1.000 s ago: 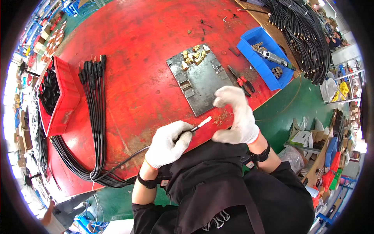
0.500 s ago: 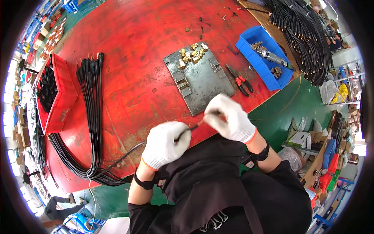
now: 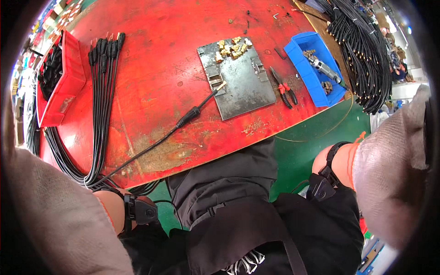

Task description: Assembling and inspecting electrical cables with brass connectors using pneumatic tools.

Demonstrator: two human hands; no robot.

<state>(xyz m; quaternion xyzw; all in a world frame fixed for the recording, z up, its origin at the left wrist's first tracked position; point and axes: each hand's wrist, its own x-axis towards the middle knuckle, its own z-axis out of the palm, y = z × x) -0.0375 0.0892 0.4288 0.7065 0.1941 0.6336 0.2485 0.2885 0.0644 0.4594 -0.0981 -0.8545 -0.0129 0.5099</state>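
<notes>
Both my hands, in white gloves, are raised close up at the picture's sides. My left hand (image 3: 55,220) fills the lower left edge and my right hand (image 3: 389,169) the right edge. The fingers of both are out of sight, so I cannot tell if they are open or closed. Between them, a black cable (image 3: 149,149) lies across the red table with a thick black sleeve (image 3: 188,117) on it. Its pale tip (image 3: 222,85) rests on the steel plate (image 3: 245,98), by a small metal bracket (image 3: 215,79). Several brass fittings (image 3: 236,48) sit at the plate's far end.
Red-handled pliers (image 3: 284,89) lie right of the plate, next to a blue bin (image 3: 316,89) holding a grey tool (image 3: 326,69). A cable bundle (image 3: 104,82) and a red bin (image 3: 68,87) of black parts stand left. More black cables (image 3: 362,59) hang far right.
Both hands have let go of the cable and moved up and apart toward the picture's sides. The cable now lies on the table with its end on the plate.
</notes>
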